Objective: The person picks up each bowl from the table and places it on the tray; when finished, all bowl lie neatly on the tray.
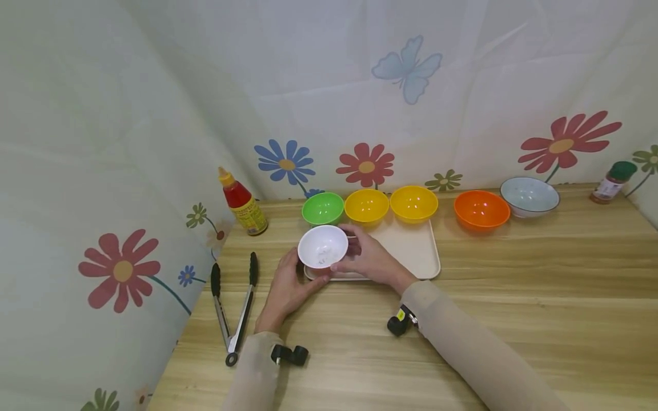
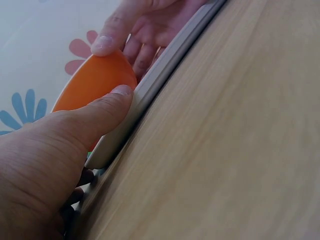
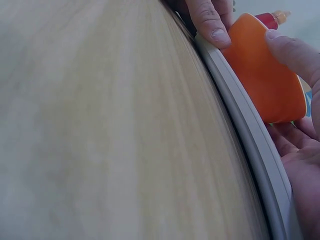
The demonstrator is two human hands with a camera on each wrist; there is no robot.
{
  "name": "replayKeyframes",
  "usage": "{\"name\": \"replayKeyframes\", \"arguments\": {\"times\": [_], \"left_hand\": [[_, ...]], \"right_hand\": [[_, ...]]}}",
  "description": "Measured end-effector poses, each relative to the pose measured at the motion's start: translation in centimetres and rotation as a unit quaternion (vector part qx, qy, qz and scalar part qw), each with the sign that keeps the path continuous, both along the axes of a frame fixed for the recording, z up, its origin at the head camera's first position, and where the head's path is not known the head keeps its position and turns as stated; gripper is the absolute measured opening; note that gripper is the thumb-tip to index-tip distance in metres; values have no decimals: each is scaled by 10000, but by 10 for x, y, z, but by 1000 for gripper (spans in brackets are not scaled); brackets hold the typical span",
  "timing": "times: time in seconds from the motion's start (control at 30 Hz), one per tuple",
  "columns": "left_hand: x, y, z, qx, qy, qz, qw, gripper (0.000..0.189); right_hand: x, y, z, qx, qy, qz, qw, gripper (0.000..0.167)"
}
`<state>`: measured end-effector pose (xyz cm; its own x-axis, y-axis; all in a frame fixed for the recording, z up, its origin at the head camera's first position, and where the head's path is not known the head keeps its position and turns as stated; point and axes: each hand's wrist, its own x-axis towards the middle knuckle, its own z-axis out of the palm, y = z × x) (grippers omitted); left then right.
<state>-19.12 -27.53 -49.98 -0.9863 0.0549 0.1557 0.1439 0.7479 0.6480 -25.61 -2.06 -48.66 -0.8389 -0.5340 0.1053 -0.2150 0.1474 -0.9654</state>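
Both hands are around a small bowl [image 1: 323, 246], white inside and orange outside, at the front left of a cream tray [image 1: 424, 257]. My left hand [image 1: 289, 285] is at its left, the thumb across the orange side [image 2: 95, 80] by the tray rim [image 2: 165, 70]; its other fingers are mostly hidden. My right hand [image 1: 372, 257] grips the bowl from the right, thumb near the rim and fingers behind and below. Along the tray's back stand a green bowl [image 1: 323, 209], a yellow bowl [image 1: 366, 206] and another yellow bowl [image 1: 414, 204].
Right of the tray stand an orange bowl [image 1: 481, 211] and a pale blue dark-rimmed bowl [image 1: 529, 197]. A green-capped jar [image 1: 613, 182] is at the far right. Black-tipped tongs [image 1: 233, 319] lie spread at left, below a red sauce bottle [image 1: 244, 205]. A flowered curtain [image 1: 319, 114] hangs behind.
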Motion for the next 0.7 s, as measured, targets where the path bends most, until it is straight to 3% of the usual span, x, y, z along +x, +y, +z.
{"name": "replayKeyframes", "arguments": {"times": [0.33, 0.7], "left_hand": [[-1, 1, -1, 9, 14, 23, 10000, 105], [0, 0, 0, 55, 42, -26, 10000, 106]], "right_hand": [[1, 3, 3, -55, 28, 64, 10000, 94], [6, 8, 9, -20, 198, 26, 9998, 103]]}}
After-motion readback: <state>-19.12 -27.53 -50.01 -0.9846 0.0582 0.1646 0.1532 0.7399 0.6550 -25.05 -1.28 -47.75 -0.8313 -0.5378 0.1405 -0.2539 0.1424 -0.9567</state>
